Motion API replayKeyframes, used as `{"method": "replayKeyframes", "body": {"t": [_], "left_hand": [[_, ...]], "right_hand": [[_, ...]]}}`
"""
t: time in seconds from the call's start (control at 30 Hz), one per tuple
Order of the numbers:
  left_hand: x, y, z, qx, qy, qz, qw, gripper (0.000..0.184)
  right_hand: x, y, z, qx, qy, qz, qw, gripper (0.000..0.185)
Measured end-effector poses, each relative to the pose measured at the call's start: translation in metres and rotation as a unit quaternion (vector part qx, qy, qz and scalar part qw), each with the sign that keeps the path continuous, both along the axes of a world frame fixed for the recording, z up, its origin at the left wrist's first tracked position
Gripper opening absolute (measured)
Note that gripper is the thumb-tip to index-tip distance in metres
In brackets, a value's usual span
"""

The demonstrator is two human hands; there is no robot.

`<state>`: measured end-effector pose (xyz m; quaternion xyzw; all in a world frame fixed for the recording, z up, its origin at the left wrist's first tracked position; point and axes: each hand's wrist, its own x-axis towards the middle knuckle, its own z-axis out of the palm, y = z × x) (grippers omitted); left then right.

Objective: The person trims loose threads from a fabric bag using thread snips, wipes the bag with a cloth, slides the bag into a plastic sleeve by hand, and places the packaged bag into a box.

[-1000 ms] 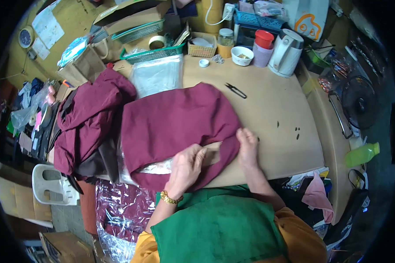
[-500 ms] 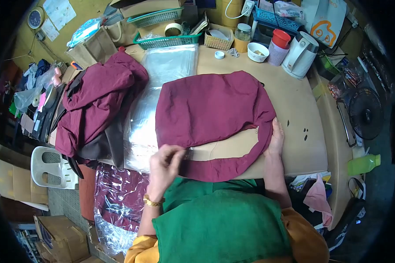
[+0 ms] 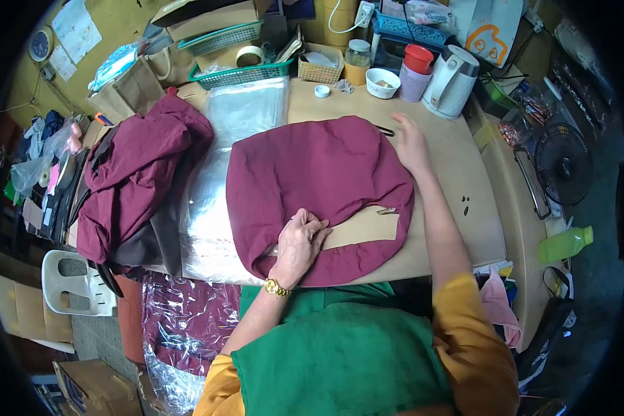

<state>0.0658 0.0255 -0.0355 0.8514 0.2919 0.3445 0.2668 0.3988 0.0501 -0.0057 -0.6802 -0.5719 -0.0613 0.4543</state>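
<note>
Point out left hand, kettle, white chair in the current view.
Left hand (image 3: 297, 245): head view, back of the hand.
Kettle (image 3: 455, 90): head view, white body.
White chair (image 3: 73, 283): head view, plastic between two holes.

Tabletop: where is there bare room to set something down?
The table is bare between right forearm and right edge, before the kettle, save dark marks; also between white cap and spread maroon cloth. Crowded: left side, with plastic and heaped cloth.
</note>
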Motion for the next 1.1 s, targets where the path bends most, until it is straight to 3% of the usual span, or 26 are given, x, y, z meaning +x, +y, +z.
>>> {"method": "replayKeyframes", "body": {"t": [0.07,0.2,0.27,0.33,0.4,0.43,0.47,0.53,0.57,0.6,0.67,0.7,0.83,0.93,1.03,1.1], "left_hand": [[0.001,0.0,-0.008,0.032,0.013,0.035,0.999,0.015],[-0.007,0.001,0.007,-0.021,0.021,0.077,0.997,0.017],[-0.01,0.001,0.012,-0.241,-0.045,0.109,0.963,0.019],[-0.013,0.011,-0.004,-0.284,-0.086,0.08,0.952,0.02],[-0.015,0.016,-0.014,-0.441,-0.256,0.019,0.86,0.017],[-0.019,0.02,-0.013,-0.487,-0.269,0.011,0.831,0.017],[-0.018,0.02,-0.011,-0.487,-0.271,0.012,0.83,0.017],[-0.016,0.01,0.007,-0.225,-0.069,0.051,0.971,0.024],[-0.014,0.004,0.024,-0.149,-0.025,0.043,0.988,0.029],[-0.012,0.002,0.019,-0.151,-0.024,0.043,0.987,0.029],[-0.008,0.0,0.0,0.006,-0.013,0.028,0.999,0.022],[-0.006,0.0,-0.009,0.015,-0.006,0.056,0.998,0.013],[-0.004,-0.002,0.002,-0.007,0.022,0.094,0.995,0.01],[-0.013,0.005,0.003,-0.076,0.008,0.106,0.991,0.01],[-0.016,0.007,0.006,-0.315,-0.091,0.092,0.94,0.019],[-0.017,0.009,0.003,-0.338,-0.112,0.084,0.931,0.018]], "right_hand": [[0.031,0.05,-0.061,-0.049,-0.028,0.015,0.998,0.038],[0.018,0.057,-0.057,-0.116,-0.142,-0.022,0.983,0.03],[0.019,0.061,-0.058,-0.172,-0.185,-0.07,0.965,0.02],[0.033,0.058,-0.054,-0.193,-0.181,-0.11,0.958,0.018],[0.04,0.05,-0.044,-0.213,-0.179,-0.147,0.949,0.02],[0.038,0.038,-0.033,-0.126,-0.02,-0.153,0.98,0.023],[0.031,0.024,-0.018,-0.035,0.14,-0.154,0.978,0.026],[-0.009,-0.015,0.019,-0.038,0.205,-0.102,0.973,0.031],[-0.043,-0.038,0.04,-0.069,0.272,-0.082,0.956,0.032],[-0.076,-0.056,0.05,-0.098,0.338,-0.061,0.934,0.034],[-0.112,-0.081,0.029,-0.117,0.403,0.126,0.899,0.037],[-0.137,-0.087,0.022,-0.124,0.361,0.14,0.914,0.037],[-0.173,-0.091,0.0,-0.218,0.175,0.102,0.955,0.034],[-0.171,-0.09,-0.01,-0.188,0.174,0.096,0.962,0.035],[-0.172,-0.091,-0.012,-0.114,0.126,0.094,0.981,0.033],[-0.178,-0.099,-0.008,-0.105,0.091,0.087,0.986,0.032]]}}
